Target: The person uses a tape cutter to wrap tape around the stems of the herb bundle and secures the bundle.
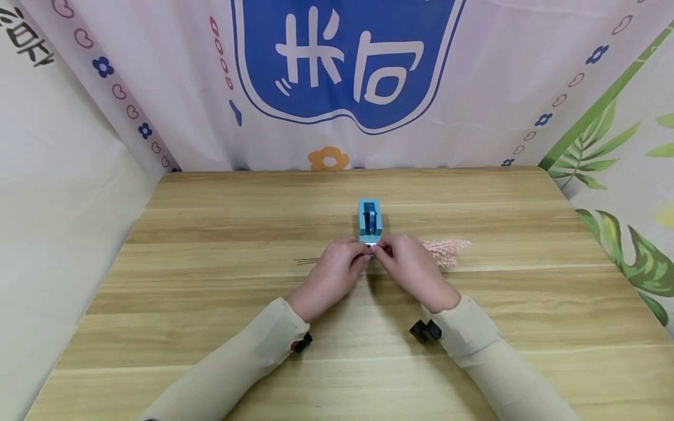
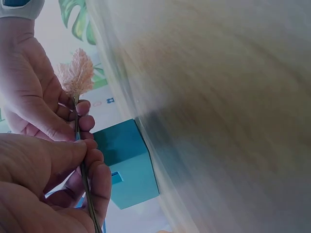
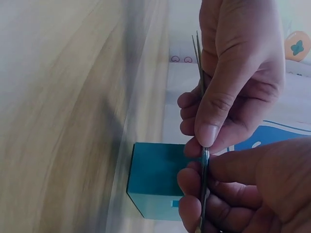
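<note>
A small bunch of pink dried flowers [image 1: 447, 251] lies sideways across both hands, its fluffy heads to the right and thin stems [image 2: 87, 199] to the left. My left hand [image 1: 337, 266] pinches the stems between thumb and fingers. Right beside it, my right hand [image 1: 413, 266] grips the same stems nearer the flower heads. Where the fingertips meet, a shiny bluish band of tape [image 3: 205, 155] shows on the stems. Just beyond the fingers stands a blue tape dispenser [image 1: 370, 238] with a roll in it.
Both hands work over a wooden table [image 1: 237, 234]. Behind it hangs a printed curtain [image 1: 200, 117] with a blue emblem. Black wrist cameras [image 1: 425, 331] sit under the sleeves.
</note>
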A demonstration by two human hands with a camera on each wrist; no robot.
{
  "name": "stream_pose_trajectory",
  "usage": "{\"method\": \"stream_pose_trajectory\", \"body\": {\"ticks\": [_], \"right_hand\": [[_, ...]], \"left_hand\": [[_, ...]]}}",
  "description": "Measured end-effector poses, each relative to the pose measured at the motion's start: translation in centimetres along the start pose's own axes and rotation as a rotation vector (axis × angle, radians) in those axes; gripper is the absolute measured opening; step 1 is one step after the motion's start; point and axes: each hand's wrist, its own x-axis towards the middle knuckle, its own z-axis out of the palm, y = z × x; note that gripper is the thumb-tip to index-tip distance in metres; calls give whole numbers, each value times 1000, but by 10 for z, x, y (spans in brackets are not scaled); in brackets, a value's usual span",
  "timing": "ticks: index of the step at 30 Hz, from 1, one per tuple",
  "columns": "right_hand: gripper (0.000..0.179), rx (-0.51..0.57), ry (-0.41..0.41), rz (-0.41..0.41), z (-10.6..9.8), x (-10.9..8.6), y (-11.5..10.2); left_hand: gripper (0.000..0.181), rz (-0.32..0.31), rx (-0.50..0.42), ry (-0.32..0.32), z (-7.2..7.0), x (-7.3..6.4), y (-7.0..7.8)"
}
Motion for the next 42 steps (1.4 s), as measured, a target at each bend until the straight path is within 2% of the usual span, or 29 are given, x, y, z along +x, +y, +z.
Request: {"method": "stream_pose_trajectory", "body": {"ticks": [4,10,14,18,24,28,33,42], "right_hand": [[24,18,-10,1,0,2,0],[25,13,-6,-4,-1,3,2],[26,17,-7,-12,-1,3,2],[24,24,-11,-10,0,3,3],[23,14,2,-10,2,3,4],[25,4,20,-19,4,3,4],[26,-17,48,-43,5,3,5],[23,-45,84,-103,5,2,7]], "left_hand": [[14,-7,12,10,0,0,-2],[19,-56,59,25,-4,-1,-2],[19,-92,60,75,-10,3,-3],[18,-101,45,115,-15,10,-5],[28,-90,39,48,-15,21,-7],[38,-108,51,7,-13,25,-8],[39,-141,42,-19,-12,28,-8],[38,-137,52,-37,-12,31,-7]]}}
